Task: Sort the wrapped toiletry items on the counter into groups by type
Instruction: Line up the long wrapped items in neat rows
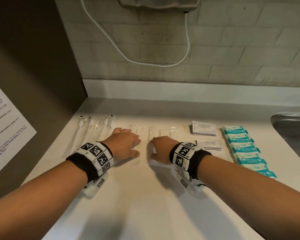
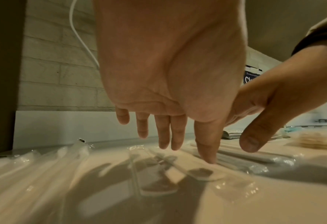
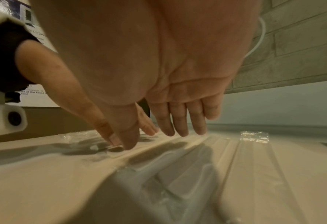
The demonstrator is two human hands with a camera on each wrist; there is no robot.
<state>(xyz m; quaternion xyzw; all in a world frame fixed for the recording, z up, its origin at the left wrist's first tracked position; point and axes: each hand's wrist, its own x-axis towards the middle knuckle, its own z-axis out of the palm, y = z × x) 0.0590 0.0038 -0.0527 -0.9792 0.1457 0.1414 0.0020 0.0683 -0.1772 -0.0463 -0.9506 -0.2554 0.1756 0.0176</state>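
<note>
Your left hand (image 1: 124, 144) and right hand (image 1: 160, 149) hover palm-down, side by side, over the middle of the white counter (image 1: 145, 205), fingers straight and spread, gripping nothing; from the left wrist view your left thumb tip (image 2: 209, 159) touches a clear wrapper (image 2: 178, 174), and from the right wrist view your right thumb (image 3: 129, 141) presses down on clear plastic beside it. Under and just beyond your hands lies a row of clear-wrapped white sticks (image 1: 163, 132), their long axes running from you toward the wall. To the left, wrapped toothbrushes (image 1: 93, 129) lie side by side along the same direction, brush heads toward the wall. To the right, a small stack of white sachets (image 1: 204, 128) carries a framed label reading roughly "SHAMPOO WITH CONDITIONER"; the print is small. Nearer you, a second stack of white sachets (image 1: 209, 144) reads "Toothpaste". Further right, teal-and-white packets (image 1: 244, 149) form a column running toward you, overlapping one another; their lettering is too small to read. A steel sink (image 1: 293, 129) sits at the far right edge. A printed paper notice (image 1: 5, 129) hangs on the dark left panel; its lines are mostly illegible, though "Front Desk" can be made out.
</note>
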